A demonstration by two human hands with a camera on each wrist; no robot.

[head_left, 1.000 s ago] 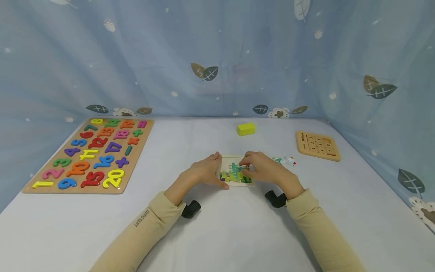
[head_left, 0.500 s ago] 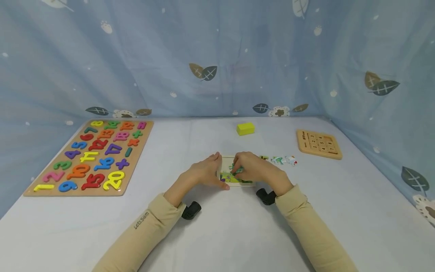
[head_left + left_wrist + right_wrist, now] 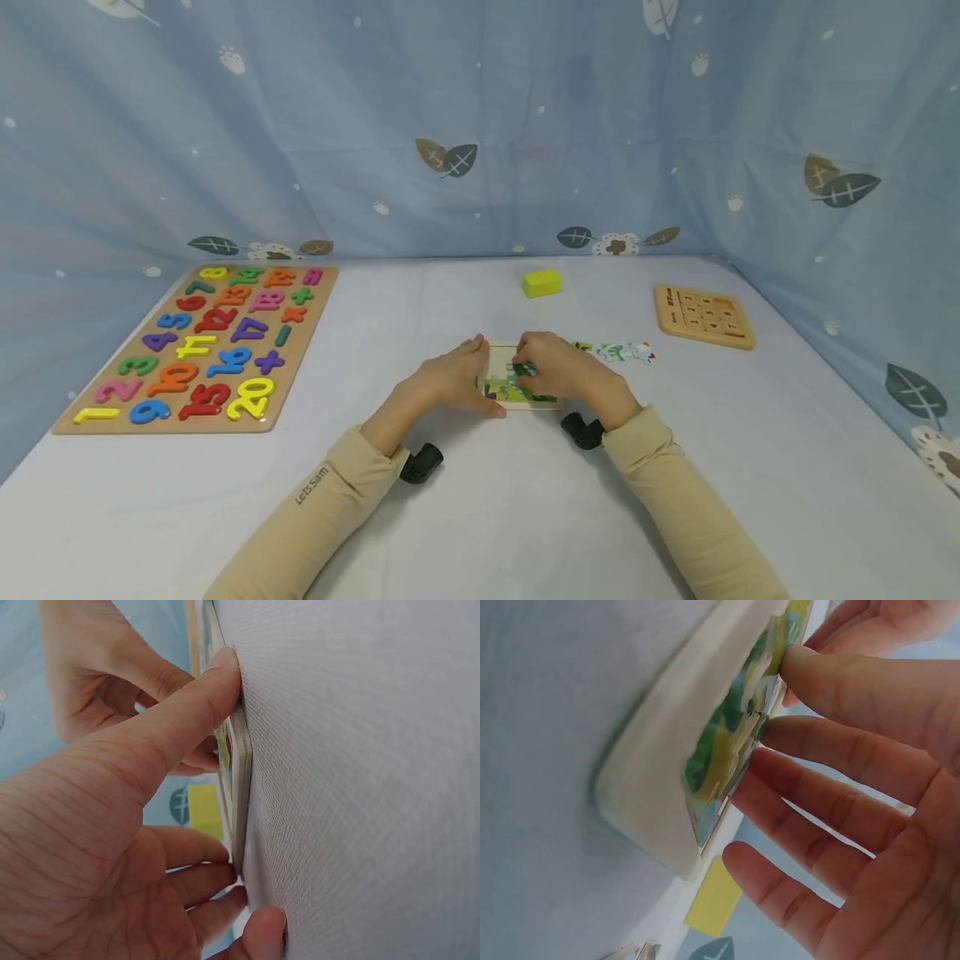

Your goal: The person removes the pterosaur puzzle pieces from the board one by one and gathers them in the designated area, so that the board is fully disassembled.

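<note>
A small jigsaw tray (image 3: 498,357) with a pale wooden rim lies flat on the table between my hands. Green and yellow picture pieces (image 3: 709,761) fill its near part. My left hand (image 3: 453,379) holds the tray's left side, thumb on the near edge and fingers at the far edge. Inside the tray, my right hand (image 3: 558,367) pinches a green jigsaw piece (image 3: 522,369) between thumb and index finger. The other right fingers are spread along the tray, and part of the piece is hidden behind them. Loose jigsaw pieces (image 3: 612,352) lie in a row right of the tray.
A yellow block (image 3: 542,283) stands behind the tray. At the right lies a wooden number slide puzzle (image 3: 703,317). A large board (image 3: 300,367) of coloured numbers covers the left side of the table. Patterned blue cloth (image 3: 480,125) hangs behind and at the sides.
My right hand has moved left over the tray with the piece, uncovering more loose pieces at the right. During the last half second it has shifted only slightly. The left hand stays put.
</note>
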